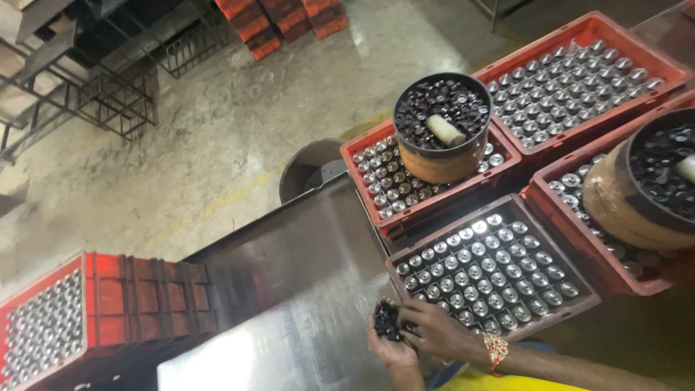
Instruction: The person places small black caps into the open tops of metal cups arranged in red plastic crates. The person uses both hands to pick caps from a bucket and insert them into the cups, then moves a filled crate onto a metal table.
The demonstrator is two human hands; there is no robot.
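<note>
Red crates (368, 170) hold silver cans (483, 271); black caps (386, 321) in palm.

Both hands (413, 334) cup small black caps (386, 319) (beside tray (405, 255)).

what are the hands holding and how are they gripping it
The left hand cups a heap of small black caps in its palm; the right hand picks at the heap with its fingertips.

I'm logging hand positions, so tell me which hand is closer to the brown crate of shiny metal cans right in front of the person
The right hand: its fingers lie at the brown crate's near edge. The left hand, cupping small black caps, sits just left of that crate.
</note>
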